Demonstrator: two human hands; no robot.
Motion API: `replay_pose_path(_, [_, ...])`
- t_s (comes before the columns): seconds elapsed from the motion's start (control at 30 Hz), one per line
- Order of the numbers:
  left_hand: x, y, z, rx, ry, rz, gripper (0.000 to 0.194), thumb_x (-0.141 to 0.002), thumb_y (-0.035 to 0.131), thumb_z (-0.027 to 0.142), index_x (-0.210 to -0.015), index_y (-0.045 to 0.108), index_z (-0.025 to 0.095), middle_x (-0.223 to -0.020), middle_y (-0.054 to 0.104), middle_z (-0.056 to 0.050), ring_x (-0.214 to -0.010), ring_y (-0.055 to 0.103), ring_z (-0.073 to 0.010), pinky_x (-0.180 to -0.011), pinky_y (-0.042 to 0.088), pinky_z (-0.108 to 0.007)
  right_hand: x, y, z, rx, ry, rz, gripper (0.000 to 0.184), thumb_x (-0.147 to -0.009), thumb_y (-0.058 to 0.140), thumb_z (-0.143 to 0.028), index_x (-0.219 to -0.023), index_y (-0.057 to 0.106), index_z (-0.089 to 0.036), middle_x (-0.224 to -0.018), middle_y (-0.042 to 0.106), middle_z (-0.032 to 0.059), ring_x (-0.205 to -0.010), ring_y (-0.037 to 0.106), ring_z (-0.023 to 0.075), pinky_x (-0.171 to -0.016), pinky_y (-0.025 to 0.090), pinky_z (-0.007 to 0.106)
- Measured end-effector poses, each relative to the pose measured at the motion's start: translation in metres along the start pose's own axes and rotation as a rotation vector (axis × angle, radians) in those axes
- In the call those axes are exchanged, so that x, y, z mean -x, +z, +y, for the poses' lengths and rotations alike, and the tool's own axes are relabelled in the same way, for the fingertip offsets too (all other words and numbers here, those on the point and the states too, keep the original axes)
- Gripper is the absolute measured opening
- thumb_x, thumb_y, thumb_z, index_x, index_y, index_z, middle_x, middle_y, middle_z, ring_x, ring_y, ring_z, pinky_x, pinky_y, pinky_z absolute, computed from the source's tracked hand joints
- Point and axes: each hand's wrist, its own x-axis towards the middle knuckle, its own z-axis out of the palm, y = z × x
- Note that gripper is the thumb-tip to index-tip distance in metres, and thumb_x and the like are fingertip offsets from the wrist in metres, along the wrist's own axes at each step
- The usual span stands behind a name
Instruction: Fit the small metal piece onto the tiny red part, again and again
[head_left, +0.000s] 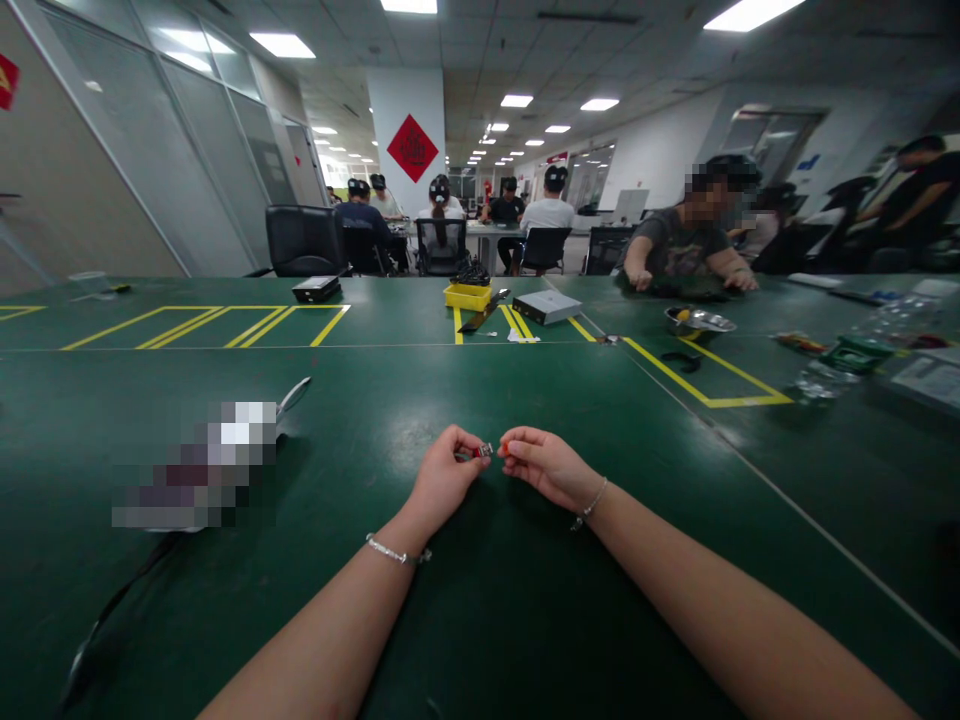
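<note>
Just above the green tabletop (375, 400), both hands meet near the middle of the view. My left hand (448, 470) pinches a small red and silvery metal piece (484, 451), too small to name. In the fingertips of my right hand (547, 465) is a small orange piece (505, 449), its kind also unclear. The two pieces face each other with a narrow gap between them. Fingers hide part of each.
To the left lies a blurred-out item (199, 465) with a dark strap. Farther back are a black box (316, 289), a yellow tray (466, 297), a grey box (547, 306) and a metal bowl (701, 323). A plastic bottle (862, 350) lies right. A person (690, 240) sits across.
</note>
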Motion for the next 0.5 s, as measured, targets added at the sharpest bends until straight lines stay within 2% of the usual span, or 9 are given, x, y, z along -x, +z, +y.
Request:
replay_pose_path(0.2, [0.001, 0.000, 0.003, -0.076, 0.025, -0.023, 0.016, -0.058, 0.059, 0.012, -0.063, 0.046, 0.018, -0.069, 0.054, 0.002, -0.064, 0.049, -0.0105, -0.060, 0.036, -0.022, 0.001, 0.006, -0.001, 0.030, -0.013, 0.016, 0.018, -0.066, 0.060, -0.031, -0.075, 0.054, -0.015, -0.061, 0.055, -0.0015, -0.057, 0.051, 0.0067, -0.060, 0.042, 0.024])
replay_pose_path(0.33, [0.001, 0.001, 0.003, -0.184, 0.015, -0.008, 0.018, -0.058, 0.057, 0.012, -0.064, 0.042, 0.018, -0.059, 0.046, 0.006, -0.054, 0.043, -0.0081, -0.052, 0.033, -0.020, 0.001, 0.015, 0.003, 0.097, -0.052, 0.141, 0.022, -0.063, 0.062, -0.031, -0.076, 0.052, -0.016, -0.064, 0.058, -0.0008, -0.057, 0.052, 0.0073, -0.060, 0.042, 0.024])
replay_pose_path(0.5, [0.003, 0.003, 0.003, -0.296, 0.099, 0.028, 0.019, -0.058, 0.052, 0.009, -0.069, 0.040, 0.019, -0.059, 0.041, 0.007, -0.054, 0.041, -0.0071, -0.050, 0.031, -0.018, -0.002, 0.024, 0.012, 0.254, -0.143, 0.274, 0.020, -0.062, 0.062, -0.031, -0.068, 0.052, -0.014, -0.064, 0.060, 0.0006, -0.059, 0.054, 0.0084, -0.062, 0.042, 0.024])
